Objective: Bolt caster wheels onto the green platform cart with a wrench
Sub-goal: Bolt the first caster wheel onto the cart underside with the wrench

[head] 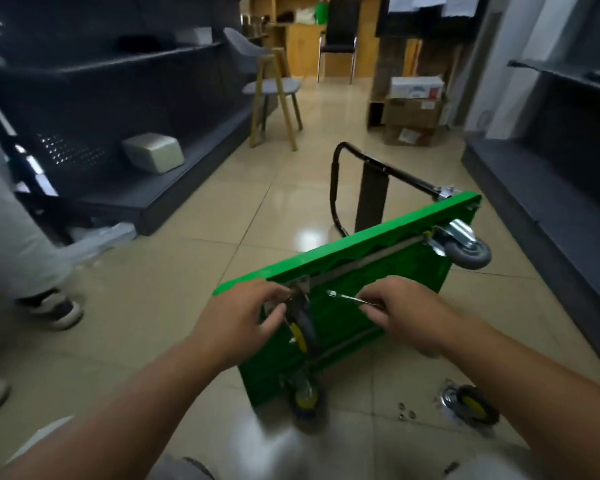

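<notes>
With left hand point(246, 317), grips the caster point(300, 329) against the underside of the green cart point(407, 271), tipped on edge on the floor point(174, 306). Pinches the wrench point(347, 298) in right hand point(407, 311), spare caster point(471, 405) farther right.

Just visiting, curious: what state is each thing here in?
green cart: tipped on edge, underside facing the person.
grey caster: mounted at far corner.
held caster: against the underside, gripped by left hand.
bottom caster: appears mounted, by the floor.
wrench: gripped in right hand.
loose caster: lying on floor.
</notes>
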